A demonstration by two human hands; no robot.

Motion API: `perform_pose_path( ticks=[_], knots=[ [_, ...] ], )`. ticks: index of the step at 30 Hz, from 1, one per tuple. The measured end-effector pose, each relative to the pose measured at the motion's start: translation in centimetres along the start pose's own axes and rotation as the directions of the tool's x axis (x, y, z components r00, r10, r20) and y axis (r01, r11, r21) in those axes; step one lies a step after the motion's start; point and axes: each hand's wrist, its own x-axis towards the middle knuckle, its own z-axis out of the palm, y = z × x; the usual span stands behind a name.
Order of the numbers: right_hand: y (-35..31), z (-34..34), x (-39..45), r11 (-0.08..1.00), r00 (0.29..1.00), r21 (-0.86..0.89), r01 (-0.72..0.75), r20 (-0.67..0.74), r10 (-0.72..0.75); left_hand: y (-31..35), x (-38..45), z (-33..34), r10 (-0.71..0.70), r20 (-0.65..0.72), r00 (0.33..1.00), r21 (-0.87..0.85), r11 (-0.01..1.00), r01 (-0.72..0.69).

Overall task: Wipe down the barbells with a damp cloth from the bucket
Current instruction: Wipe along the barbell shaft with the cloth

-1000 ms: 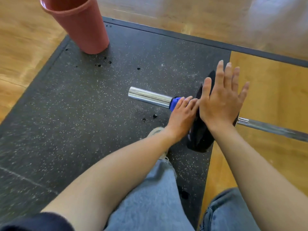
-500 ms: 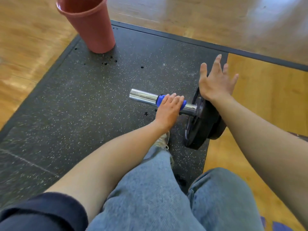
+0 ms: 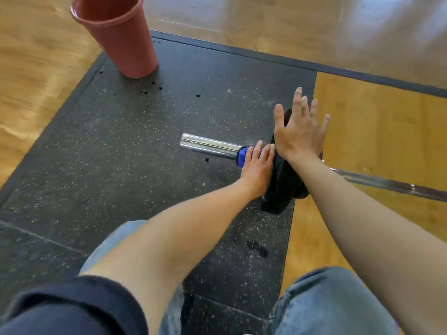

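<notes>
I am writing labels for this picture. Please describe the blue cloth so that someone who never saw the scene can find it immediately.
Start at the dark speckled rubber mat, where a pink bucket stands at the far corner. A chrome barbell sleeve lies near the mat's right edge, ending at a black weight plate. The blue cloth is wrapped round that sleeve beside the plate, under the left hand; it is the only bright blue thing there.

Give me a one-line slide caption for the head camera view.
Left hand wraps a blue cloth round the barbell sleeve; right hand steadies the plate.
</notes>
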Motion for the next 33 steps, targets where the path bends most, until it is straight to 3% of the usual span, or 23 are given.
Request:
perform_pose_path(
  ticks=[2,5,7,11,14,16,19,22,25,28,33],
  knots=[
    [-0.1,0.1,-0.9,1.000,1.000,-0.015,0.016,-0.011,-0.017,-1.9,-1.9,0.9,-0.040,-0.095,0.995,-0.066,0.997,0.034],
    [-0.3,0.2,-3.3,0.999,0.999,-0.024,0.040,-0.024,-0.041,-6.4,-4.2,1.9,-0.322,-0.143,0.936,-0.196,0.936,0.292],
    [-0.5,0.3,-4.8,0.997,0.996,-0.047,0.054,-0.064,-0.057,-6.6,-5.0,2.2,-0.389,-0.192,0.901,-0.201,0.914,0.352],
    [-0.2,0.9,-8.5,0.994,0.984,-0.080,0.072,-0.160,-0.084,-1.2,-5.5,3.9,-0.035,-0.277,0.960,-0.110,0.994,0.004],
    [0.2,1.0,-11.2,0.995,0.977,-0.070,0.071,-0.198,-0.084,-0.7,-6.9,5.4,0.117,-0.268,0.956,0.017,0.993,-0.116],
    [0.5,1.2,-13.4,0.995,0.974,-0.063,0.083,-0.207,-0.095,-3.2,-8.4,6.2,0.100,-0.333,0.938,0.071,0.994,-0.081],
    [0.4,0.8,-16.1,0.994,0.981,0.036,0.099,-0.169,-0.091,-6.3,-10.5,7.1,-0.062,-0.409,0.911,-0.052,0.998,0.044],
    [-0.5,-1.6,-16.2,0.976,0.990,0.206,0.063,-0.139,-0.034,-3.8,-11.3,6.7,-0.015,-0.380,0.925,-0.043,0.999,-0.001],
    [-0.7,-3.0,-13.3,0.991,0.988,0.094,0.091,-0.136,-0.078,-0.5,-10.6,7.6,0.203,-0.448,0.871,0.018,0.976,-0.218],
    [0.1,-1.6,-11.9,0.998,0.999,-0.039,0.048,-0.010,-0.048,-2.5,-11.6,7.9,0.247,-0.401,0.882,0.096,0.969,-0.228],
    [0.5,-0.1,-14.1,0.989,0.995,-0.126,0.075,-0.054,-0.082,-7.5,-14.6,8.8,-0.037,-0.455,0.890,-0.055,0.998,0.013]
  ],
)
